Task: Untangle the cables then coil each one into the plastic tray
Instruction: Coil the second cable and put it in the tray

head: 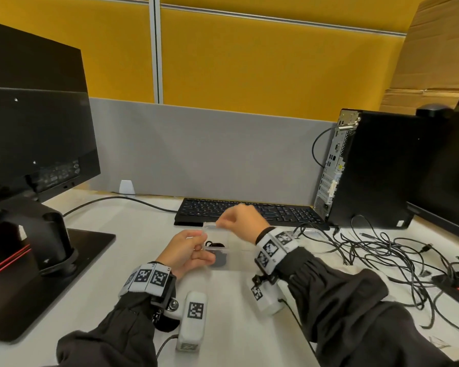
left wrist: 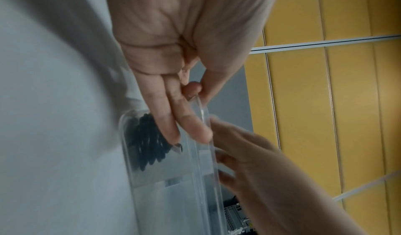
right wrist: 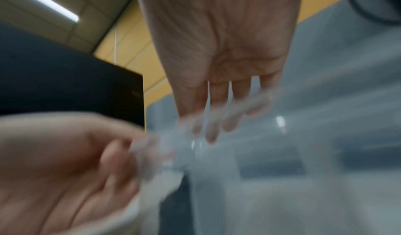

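A clear plastic tray [head: 223, 249] is lifted off the white desk between both hands. A coiled black cable [head: 215, 245] lies in its left end, and it shows through the wall in the left wrist view as the coiled black cable [left wrist: 149, 141]. My left hand [head: 196, 247] grips the tray's near left end, thumb on the rim and fingers underneath. My right hand [head: 223, 222] pinches the far rim. A tangle of black cables [head: 382, 250] lies on the desk to the right. The right wrist view is blurred; it shows my right hand's fingers [right wrist: 212, 118] on the tray [right wrist: 195, 153].
A black keyboard [head: 249, 210] lies just behind the tray. A monitor on its stand [head: 37, 128] fills the left side. A PC tower [head: 368, 168] and a second monitor [head: 456, 168] stand at the right. A grey partition closes the back.
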The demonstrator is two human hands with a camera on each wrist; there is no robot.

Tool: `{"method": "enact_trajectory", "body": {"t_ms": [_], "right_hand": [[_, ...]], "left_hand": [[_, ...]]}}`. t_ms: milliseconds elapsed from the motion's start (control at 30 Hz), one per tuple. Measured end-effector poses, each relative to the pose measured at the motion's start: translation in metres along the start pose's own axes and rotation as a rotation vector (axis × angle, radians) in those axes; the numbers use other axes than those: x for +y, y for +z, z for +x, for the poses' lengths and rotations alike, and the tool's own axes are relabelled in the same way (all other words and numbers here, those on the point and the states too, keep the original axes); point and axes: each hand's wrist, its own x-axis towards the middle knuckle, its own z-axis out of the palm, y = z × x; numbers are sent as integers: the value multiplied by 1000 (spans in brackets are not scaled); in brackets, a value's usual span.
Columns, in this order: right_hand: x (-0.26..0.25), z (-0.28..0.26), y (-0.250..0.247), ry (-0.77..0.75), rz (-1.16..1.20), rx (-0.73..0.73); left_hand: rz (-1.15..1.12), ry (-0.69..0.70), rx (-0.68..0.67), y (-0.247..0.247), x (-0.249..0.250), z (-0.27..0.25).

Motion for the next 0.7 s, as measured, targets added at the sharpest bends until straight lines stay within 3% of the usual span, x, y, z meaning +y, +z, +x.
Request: {"method": "enact_trajectory", "body": {"t_ms": [67, 133, 267, 367, 433, 533, 633, 700], "right_hand": [[13, -8, -29, 7, 37, 161], [34, -19, -64, 75, -70, 196], [83, -51, -107, 351, -583, -90], [112, -74, -103, 389, -702, -245], [122, -85, -101, 339, -646, -155], [117, -99, -118, 299, -508, 168], [98, -120, -144, 197, -276, 426], [81, -137, -159, 95, -115, 495]], "left_hand": [[-3, -3, -10, -2, -1, 1], [-15, -6, -17, -3, -2, 1], [-4, -8, -10, -4, -1, -2], [143, -11, 35, -2, 7, -9], [316, 44, 100, 1, 17, -16], [513, 266, 194, 14, 33, -34], [618, 466, 85, 49, 44, -59], [671, 570, -25, 81, 50, -70]]}}
